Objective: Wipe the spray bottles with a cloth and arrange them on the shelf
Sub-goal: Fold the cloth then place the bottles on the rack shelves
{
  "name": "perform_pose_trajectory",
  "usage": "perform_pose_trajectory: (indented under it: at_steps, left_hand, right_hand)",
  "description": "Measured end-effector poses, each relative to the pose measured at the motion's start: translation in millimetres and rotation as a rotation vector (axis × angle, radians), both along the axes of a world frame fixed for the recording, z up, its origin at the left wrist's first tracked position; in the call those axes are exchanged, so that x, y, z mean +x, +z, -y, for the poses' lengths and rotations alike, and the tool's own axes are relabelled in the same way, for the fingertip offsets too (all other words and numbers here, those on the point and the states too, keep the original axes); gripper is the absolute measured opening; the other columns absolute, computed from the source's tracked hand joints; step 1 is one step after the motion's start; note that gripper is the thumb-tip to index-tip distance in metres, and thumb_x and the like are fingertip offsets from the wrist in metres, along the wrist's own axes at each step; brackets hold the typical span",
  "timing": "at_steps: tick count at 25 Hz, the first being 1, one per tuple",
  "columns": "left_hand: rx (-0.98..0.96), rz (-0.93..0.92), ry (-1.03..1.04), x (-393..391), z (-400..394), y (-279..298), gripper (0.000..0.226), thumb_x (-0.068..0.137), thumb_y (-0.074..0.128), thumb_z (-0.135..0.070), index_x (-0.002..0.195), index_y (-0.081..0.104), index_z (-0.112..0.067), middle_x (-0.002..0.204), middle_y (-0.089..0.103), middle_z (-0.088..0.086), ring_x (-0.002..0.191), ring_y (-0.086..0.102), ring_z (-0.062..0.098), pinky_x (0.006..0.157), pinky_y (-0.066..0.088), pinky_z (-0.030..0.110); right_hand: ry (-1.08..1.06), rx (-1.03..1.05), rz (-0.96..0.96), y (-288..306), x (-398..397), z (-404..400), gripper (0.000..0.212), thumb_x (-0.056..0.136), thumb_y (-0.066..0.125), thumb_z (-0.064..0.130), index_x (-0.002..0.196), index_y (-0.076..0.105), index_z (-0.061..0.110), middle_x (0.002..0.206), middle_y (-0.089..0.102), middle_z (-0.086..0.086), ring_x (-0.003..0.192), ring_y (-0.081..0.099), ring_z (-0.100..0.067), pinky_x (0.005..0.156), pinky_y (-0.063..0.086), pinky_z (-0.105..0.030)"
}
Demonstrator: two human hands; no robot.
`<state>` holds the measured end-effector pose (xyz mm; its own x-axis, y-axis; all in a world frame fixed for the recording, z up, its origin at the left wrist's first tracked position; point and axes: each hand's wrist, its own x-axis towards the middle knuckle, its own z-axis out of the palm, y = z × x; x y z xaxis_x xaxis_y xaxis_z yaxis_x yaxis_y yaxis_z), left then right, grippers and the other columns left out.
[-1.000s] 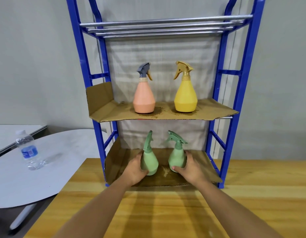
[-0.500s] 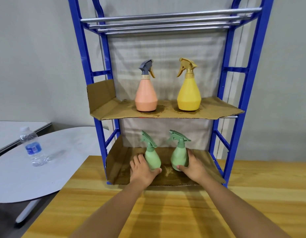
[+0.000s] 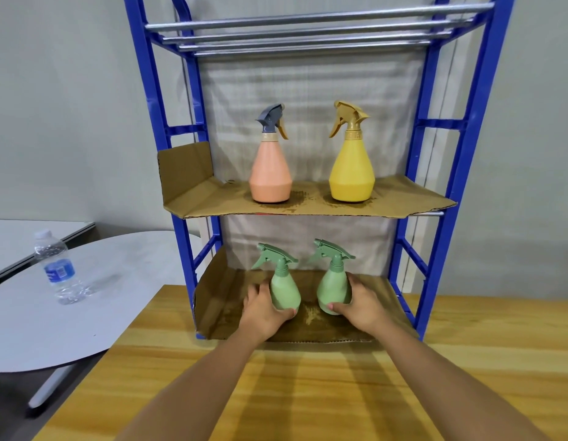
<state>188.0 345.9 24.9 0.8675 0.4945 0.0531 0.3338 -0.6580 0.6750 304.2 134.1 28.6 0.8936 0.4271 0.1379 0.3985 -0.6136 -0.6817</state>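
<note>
Two green spray bottles stand upright on the bottom cardboard-lined tier of the blue shelf (image 3: 430,160). My left hand (image 3: 264,308) grips the left green bottle (image 3: 284,289) round its base. My right hand (image 3: 360,303) grips the right green bottle (image 3: 333,286) the same way. Both nozzles point left. On the middle tier stand a peach bottle (image 3: 270,173) with a grey trigger and a yellow bottle (image 3: 351,170). No cloth is in view.
The shelf stands on a wooden table (image 3: 308,393). To the left is a white round table (image 3: 85,313) with a clear water bottle (image 3: 58,272) on it. The top tier (image 3: 308,30) is bare metal rods. Damp stains mark the cardboard liners (image 3: 403,198).
The left green bottle has been turned, so its nozzle now points left like the other one. Both hands stay on the bottles; the view moved closer.
</note>
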Motion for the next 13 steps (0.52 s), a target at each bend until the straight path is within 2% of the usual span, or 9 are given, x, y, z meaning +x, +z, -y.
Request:
perform_pose_trajectory:
  at_steps: [13]
  left_hand:
    - [-0.004,0.041,0.038,19.6,-0.5,-1.0,0.097,0.071,0.083,-0.052,0.148,0.032,-0.023,0.14,0.037,0.008,0.134,0.04,0.034,0.113,0.037,0.047]
  right_hand:
    - [0.087,-0.061,-0.017,6.8,5.5,5.2,0.085,0.083,0.078,0.033,0.151,0.028,0.025,0.141,0.055,0.0,0.126,0.053,-0.021,0.103,0.046,-0.037]
